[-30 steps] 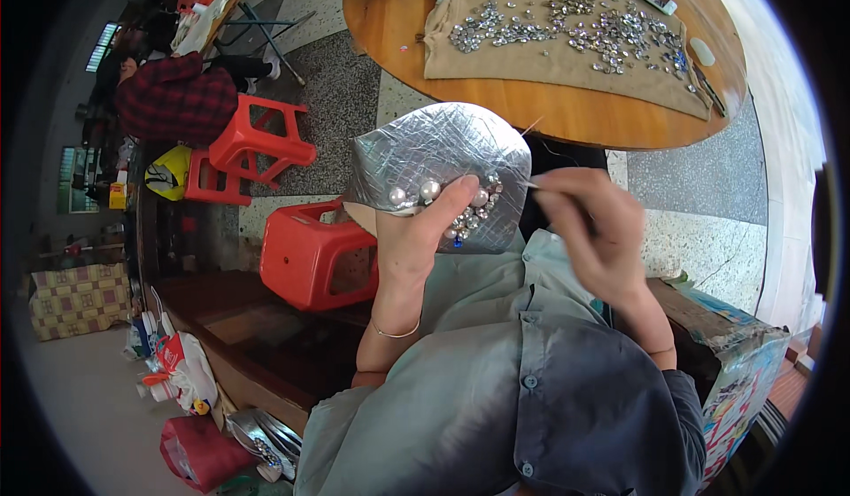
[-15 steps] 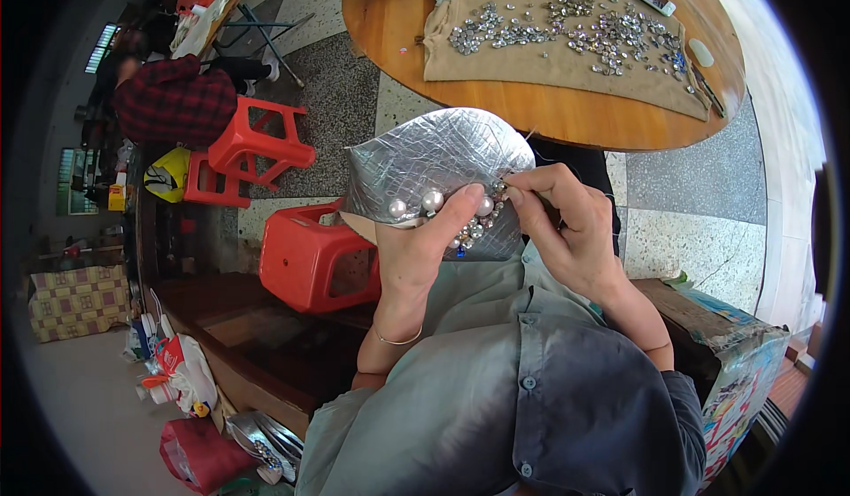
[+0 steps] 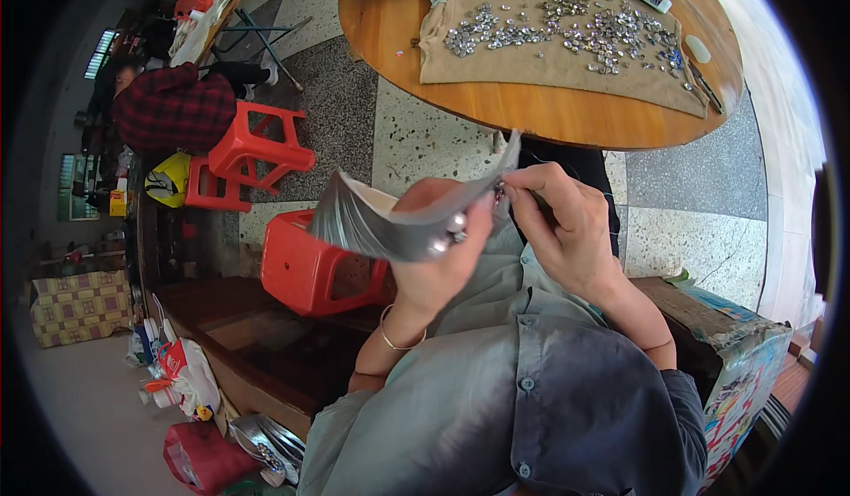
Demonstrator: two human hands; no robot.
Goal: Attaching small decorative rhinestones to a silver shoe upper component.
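At far left, a person in a red plaid shirt (image 3: 173, 106) sits beside red plastic stools (image 3: 252, 155). At centre, the left hand (image 3: 443, 261) keeps a closed grip on a silver leaf-shaped fabric piece (image 3: 390, 221), raised in front of the chest. The right hand (image 3: 567, 230) pinches its beaded edge in a narrow grip, below the round wooden table (image 3: 549, 115) strewn with silver beads (image 3: 567, 27).

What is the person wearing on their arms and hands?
Both hands are bare, with no gloves. The left hand has a thin bangle round its wrist. The right hand has nothing on it. The grey-blue shirt sleeves are pushed up.
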